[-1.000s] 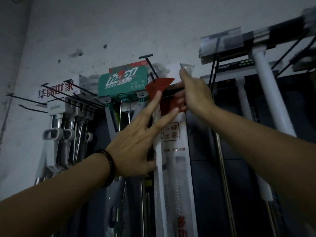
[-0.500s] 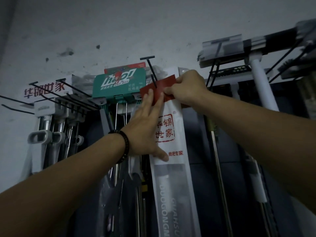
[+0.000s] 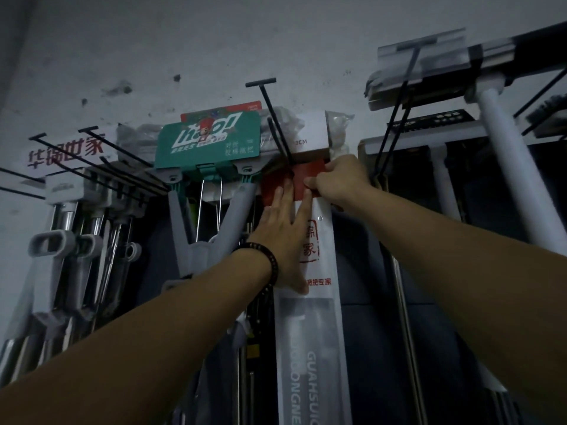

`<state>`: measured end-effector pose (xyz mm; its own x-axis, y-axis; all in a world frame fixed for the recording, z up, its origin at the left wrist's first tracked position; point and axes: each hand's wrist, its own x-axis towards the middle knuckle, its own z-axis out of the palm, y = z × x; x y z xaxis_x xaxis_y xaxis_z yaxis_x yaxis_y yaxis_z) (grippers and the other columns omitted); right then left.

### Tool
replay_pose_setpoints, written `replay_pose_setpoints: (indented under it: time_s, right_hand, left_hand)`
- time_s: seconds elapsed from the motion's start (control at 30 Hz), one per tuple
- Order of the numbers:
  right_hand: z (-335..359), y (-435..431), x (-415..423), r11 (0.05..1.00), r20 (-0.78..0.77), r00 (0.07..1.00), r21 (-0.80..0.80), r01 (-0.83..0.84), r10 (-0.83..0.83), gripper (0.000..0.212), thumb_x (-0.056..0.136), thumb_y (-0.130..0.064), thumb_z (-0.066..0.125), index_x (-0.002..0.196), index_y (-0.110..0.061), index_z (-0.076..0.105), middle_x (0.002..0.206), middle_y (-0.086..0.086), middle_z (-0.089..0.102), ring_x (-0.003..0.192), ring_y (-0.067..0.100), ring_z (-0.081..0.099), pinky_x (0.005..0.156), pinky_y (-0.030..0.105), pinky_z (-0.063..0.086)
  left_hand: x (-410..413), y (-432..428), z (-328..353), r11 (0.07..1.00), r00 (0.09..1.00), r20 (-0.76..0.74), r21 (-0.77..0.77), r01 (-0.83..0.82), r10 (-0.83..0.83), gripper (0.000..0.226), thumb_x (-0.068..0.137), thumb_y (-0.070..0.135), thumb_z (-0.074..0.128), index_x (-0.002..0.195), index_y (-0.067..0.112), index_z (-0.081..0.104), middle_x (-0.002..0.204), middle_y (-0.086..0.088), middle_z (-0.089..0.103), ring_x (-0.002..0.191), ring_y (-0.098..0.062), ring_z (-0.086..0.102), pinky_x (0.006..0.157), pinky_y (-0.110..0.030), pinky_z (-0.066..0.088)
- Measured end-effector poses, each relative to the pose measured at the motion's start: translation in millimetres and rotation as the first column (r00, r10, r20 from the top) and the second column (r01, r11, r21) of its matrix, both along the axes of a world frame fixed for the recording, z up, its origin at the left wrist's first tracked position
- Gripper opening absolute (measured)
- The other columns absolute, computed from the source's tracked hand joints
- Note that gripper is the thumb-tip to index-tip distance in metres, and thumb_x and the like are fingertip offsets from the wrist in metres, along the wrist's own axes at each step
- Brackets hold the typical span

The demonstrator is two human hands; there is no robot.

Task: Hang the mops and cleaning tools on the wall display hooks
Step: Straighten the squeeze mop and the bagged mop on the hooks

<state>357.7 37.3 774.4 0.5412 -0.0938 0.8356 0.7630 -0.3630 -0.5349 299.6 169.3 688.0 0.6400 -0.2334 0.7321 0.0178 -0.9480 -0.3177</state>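
Note:
A long white packaged mop (image 3: 319, 342) with a red header card (image 3: 306, 176) hangs upright at the wall, its card at the black display hook (image 3: 277, 130). My right hand (image 3: 340, 182) pinches the red card at its right side, just under the hook. My left hand (image 3: 287, 231) lies flat with straight fingers against the package, fingertips on the red card's lower edge. Whether the card sits fully on the hook is hidden by my fingers.
A green-carded sponge mop (image 3: 211, 167) hangs just left of it. Several grey-handled mops (image 3: 64, 234) hang on black hooks (image 3: 92, 167) further left. White-poled mops (image 3: 515, 176) and metal poles (image 3: 408, 332) hang at the right.
The red card has moved up and back along the hook towards the wall. My left hand went from reaching with spread fingers to lying flat on the package; my right hand now pinches the card.

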Motion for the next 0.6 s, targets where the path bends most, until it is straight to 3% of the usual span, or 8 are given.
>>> replay_pose_setpoints:
  time_s: [0.43, 0.6]
  right_hand:
    - [-4.9, 5.8, 39.6, 0.988, -0.04, 0.99, -0.081, 0.129, -0.133, 0.033, 0.081, -0.043, 0.082, 0.097, -0.016, 0.075, 0.095, 0.007, 0.074, 0.082, 0.027, 0.071, 0.078, 0.038, 0.063]
    - [-8.2, -3.8, 26.6, 0.974, 0.006, 0.984, -0.144, 0.178, -0.178, 0.029, 0.083, -0.041, 0.08, 0.09, -0.014, 0.072, 0.091, 0.007, 0.072, 0.079, 0.026, 0.071, 0.069, 0.035, 0.061]
  left_hand:
    - [42.0, -3.1, 4.0, 0.998, 0.996, -0.064, 0.004, -0.065, 0.065, 0.172, 0.047, 0.058, 0.096, 0.156, 0.016, -0.03, 0.161, -0.023, -0.036, 0.151, -0.041, -0.03, 0.126, -0.06, 0.006]
    - [36.4, -1.0, 2.3, 0.996, 0.995, -0.061, 0.033, -0.078, 0.079, 0.168, 0.051, 0.06, 0.094, 0.157, 0.013, -0.027, 0.163, -0.02, -0.034, 0.152, -0.04, -0.028, 0.126, -0.06, 0.005]
